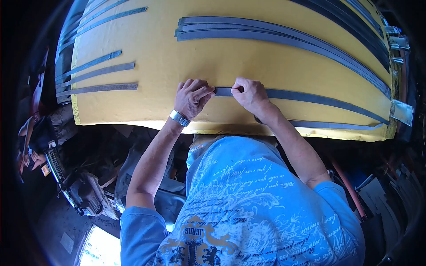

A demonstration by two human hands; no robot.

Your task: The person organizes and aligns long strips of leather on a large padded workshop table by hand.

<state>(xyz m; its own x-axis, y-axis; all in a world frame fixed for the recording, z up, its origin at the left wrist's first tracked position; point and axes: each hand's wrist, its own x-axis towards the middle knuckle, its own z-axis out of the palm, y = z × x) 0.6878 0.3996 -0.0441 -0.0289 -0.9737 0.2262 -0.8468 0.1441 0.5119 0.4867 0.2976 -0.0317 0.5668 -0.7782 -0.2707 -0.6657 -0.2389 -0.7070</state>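
Note:
A dark grey strip point(310, 97) runs across the yellow surface point(155, 53) toward its right edge. My left hand point(193, 96), with a metal watch on the wrist, is closed at the strip's left end. A short way to the right, my right hand point(250, 94) is closed in a pinch on the same strip, its thumb and index finger pressed together. Between the hands a short piece of the strip shows, lying nearly level.
Farther up lies a bundle of grey strips point(266, 33). Several short strips point(102, 87) reach in from the left edge. Another strip point(328, 125) lies near the front edge. Metal plates point(402, 112) stick out at the right. A sewing machine point(91, 193) stands lower left.

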